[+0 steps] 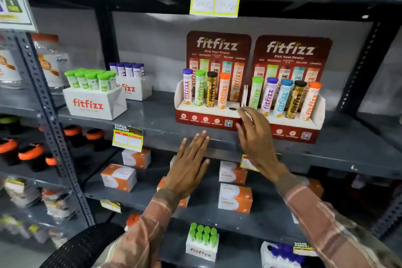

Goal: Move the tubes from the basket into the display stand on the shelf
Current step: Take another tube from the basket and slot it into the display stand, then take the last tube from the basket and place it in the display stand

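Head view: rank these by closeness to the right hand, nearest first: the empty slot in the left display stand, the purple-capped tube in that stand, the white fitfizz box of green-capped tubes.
From the right hand:
1. Empty slot, just left of the fingertips.
2. Purple-capped tube, at the stand's far left.
3. White fitfizz box, far left on the shelf.

Both hands raised, empty
Left hand (191, 165) flat, fingers together — right hand (256, 137) spread open, fingers loosely curled, slightly higher.

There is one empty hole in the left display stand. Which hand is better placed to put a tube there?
Probably the right hand: its fingertips are beside the empty hole of the left display stand. The left hand is lower, below the shelf edge. Both hands are empty.
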